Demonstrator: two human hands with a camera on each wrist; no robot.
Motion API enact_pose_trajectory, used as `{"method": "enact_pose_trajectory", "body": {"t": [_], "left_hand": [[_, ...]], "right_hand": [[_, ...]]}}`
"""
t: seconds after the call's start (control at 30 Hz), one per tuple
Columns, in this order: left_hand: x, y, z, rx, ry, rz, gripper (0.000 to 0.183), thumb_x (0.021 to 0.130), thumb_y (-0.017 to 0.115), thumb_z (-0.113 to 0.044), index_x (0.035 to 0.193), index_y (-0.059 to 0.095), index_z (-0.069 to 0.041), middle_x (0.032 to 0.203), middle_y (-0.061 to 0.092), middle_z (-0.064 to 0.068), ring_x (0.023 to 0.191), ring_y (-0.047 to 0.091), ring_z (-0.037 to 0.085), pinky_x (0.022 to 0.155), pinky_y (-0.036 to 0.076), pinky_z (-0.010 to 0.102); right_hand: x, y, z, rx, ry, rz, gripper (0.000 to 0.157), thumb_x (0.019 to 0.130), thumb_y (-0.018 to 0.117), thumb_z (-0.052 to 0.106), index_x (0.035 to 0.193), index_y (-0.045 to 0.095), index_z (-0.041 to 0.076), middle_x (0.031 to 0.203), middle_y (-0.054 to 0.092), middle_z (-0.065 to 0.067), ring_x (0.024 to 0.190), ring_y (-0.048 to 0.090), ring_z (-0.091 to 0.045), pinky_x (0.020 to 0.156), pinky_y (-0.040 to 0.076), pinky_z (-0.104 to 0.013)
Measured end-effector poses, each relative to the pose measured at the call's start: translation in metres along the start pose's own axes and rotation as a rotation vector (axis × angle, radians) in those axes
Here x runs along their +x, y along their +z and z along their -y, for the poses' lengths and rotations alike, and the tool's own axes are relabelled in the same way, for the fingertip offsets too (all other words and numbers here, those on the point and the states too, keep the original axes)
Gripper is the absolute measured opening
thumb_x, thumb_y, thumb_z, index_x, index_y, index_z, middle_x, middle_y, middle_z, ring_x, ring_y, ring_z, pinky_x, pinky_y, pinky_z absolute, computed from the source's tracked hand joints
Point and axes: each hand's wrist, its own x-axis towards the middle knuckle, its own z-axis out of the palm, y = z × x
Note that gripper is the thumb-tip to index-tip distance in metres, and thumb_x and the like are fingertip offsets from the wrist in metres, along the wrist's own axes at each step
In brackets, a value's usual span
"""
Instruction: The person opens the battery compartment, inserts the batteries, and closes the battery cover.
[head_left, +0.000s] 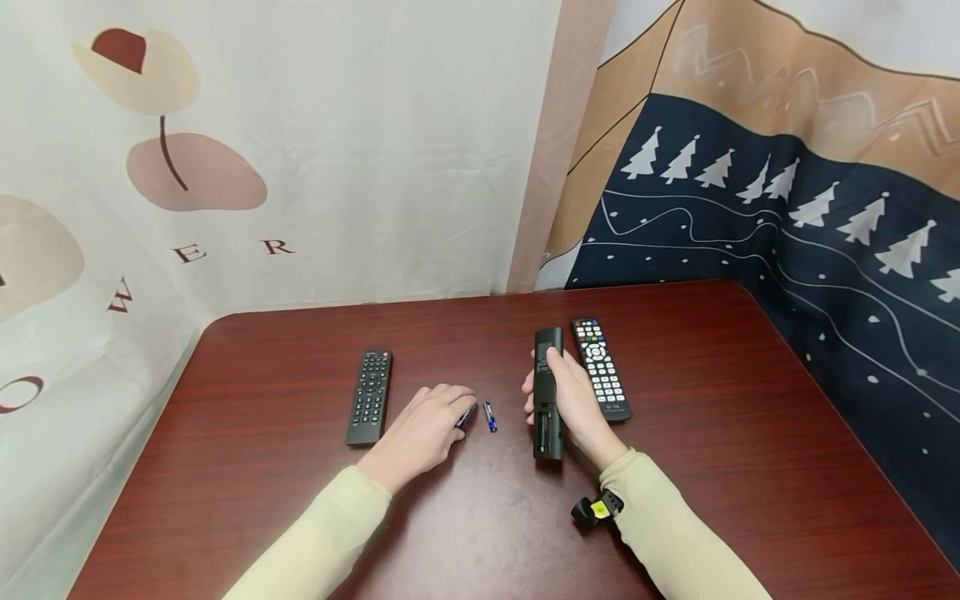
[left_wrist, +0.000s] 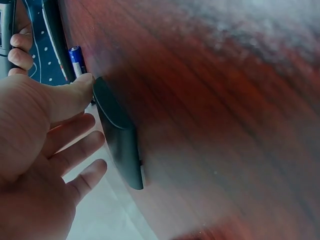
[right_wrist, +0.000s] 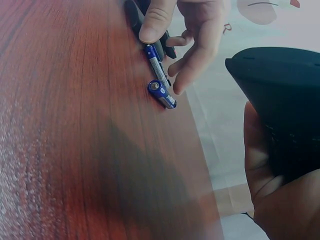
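My right hand (head_left: 573, 396) holds a black remote control (head_left: 548, 358) back side up, thumb lying across its back. Its battery compartment (head_left: 547, 429) is uncovered at the near end; no cover shows there. My left hand (head_left: 427, 429) is low over the table and pinches a blue battery (right_wrist: 156, 65) between thumb and finger. A second blue battery (head_left: 490, 417) lies on the table just right of those fingers. In the left wrist view the thumb hides most of the pinched battery.
Another black remote (head_left: 369, 398) lies buttons up left of my left hand. A third remote (head_left: 602, 369) with white buttons lies beside my right hand. The brown table (head_left: 285, 517) meets hanging printed cloths (head_left: 360, 167) at its back edge.
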Motion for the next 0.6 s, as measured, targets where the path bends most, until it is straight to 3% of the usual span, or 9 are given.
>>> {"method": "enact_pose_trajectory", "body": {"t": [0.6], "left_hand": [[0.0045,0.0003,0.0027,0.009,0.021,0.022,0.039,0.079,0.085,-0.004,0.115,0.071,-0.008,0.112,0.072,0.003,0.106,0.065,0.024,0.087,0.050,0.039]], "right_hand": [[-0.0005,0.0005,0.0013,0.008,0.000,0.002,0.054,0.113,0.031,0.038,0.148,0.039,-0.002,0.086,0.064,-0.009,0.059,0.066,-0.020,0.055,0.060,-0.040]]}}
